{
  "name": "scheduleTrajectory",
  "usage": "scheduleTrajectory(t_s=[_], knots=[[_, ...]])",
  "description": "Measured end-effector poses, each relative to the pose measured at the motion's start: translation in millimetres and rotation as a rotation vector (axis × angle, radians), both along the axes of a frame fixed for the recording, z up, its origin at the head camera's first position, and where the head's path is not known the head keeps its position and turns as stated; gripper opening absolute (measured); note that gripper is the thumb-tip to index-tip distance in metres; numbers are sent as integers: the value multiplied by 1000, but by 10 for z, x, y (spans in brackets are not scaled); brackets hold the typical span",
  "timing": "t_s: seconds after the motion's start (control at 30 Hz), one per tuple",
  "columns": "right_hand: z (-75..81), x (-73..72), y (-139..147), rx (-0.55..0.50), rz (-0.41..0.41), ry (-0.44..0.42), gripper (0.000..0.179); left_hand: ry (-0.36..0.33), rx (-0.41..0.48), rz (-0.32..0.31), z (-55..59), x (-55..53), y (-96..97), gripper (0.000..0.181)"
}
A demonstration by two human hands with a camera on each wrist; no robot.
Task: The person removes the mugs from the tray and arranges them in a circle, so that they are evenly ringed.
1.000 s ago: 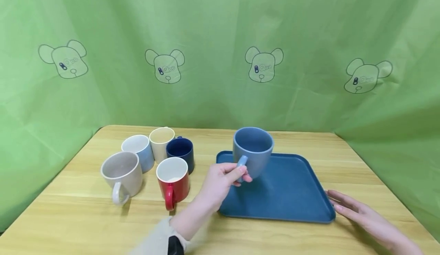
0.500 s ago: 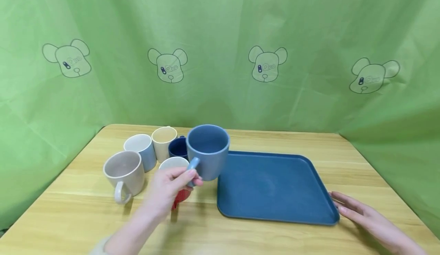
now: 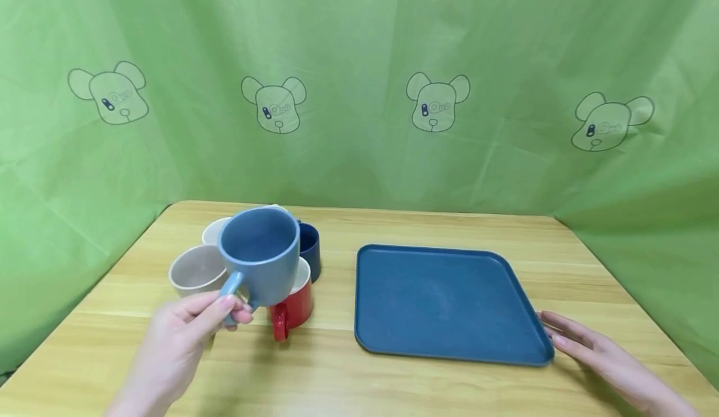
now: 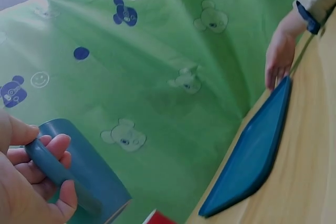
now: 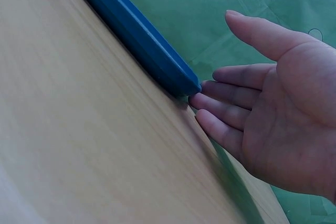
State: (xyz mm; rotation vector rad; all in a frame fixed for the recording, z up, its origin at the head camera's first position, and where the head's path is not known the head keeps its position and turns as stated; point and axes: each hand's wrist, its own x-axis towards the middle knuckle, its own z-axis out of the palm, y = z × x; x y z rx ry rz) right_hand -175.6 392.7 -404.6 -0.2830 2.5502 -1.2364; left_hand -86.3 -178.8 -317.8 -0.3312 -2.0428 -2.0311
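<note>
My left hand (image 3: 176, 339) pinches the handle of a light blue mug (image 3: 266, 279), holding it tilted above the table in front of the other mugs. The left wrist view shows the fingers and thumb curled round that mug's handle (image 4: 55, 169). At the right edge of a dark blue tray (image 3: 449, 304), my right hand (image 3: 603, 358) lies with its fingers extended. In the right wrist view, its fingertips (image 5: 202, 98) touch the tray's corner (image 5: 181, 80). The tray lies flat and holds nothing.
Behind the held mug stand a red mug (image 3: 300, 301), a navy mug (image 3: 311, 251), a grey mug (image 3: 196, 270) and a partly hidden white-lined mug (image 3: 212, 233). A cream mug is almost wholly covered. A green curtain (image 3: 359, 167) hangs round the wooden table (image 3: 359, 386).
My left hand has carried the light blue mug leftward from over the tray to in front of the mug group. My right hand stays by the tray's edge.
</note>
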Motion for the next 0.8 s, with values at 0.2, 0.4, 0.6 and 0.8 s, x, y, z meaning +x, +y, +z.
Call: scheduleTrajectory(t_s=[0.2, 0.4, 0.6, 0.8], knots=[[12, 21, -17, 32, -4, 27, 52, -79, -140, 96, -107, 142, -179, 19], [17, 23, -32, 32, -6, 35, 52, -81, -104, 34, -289, 227, -357, 20], [3, 40, -18, 33, -2, 50, 51, -72, 15, 67, -482, 254, -432, 21], [-1, 49, -12, 27, -5, 56, 51, -44, 93, 13, -622, 242, -501, 25]])
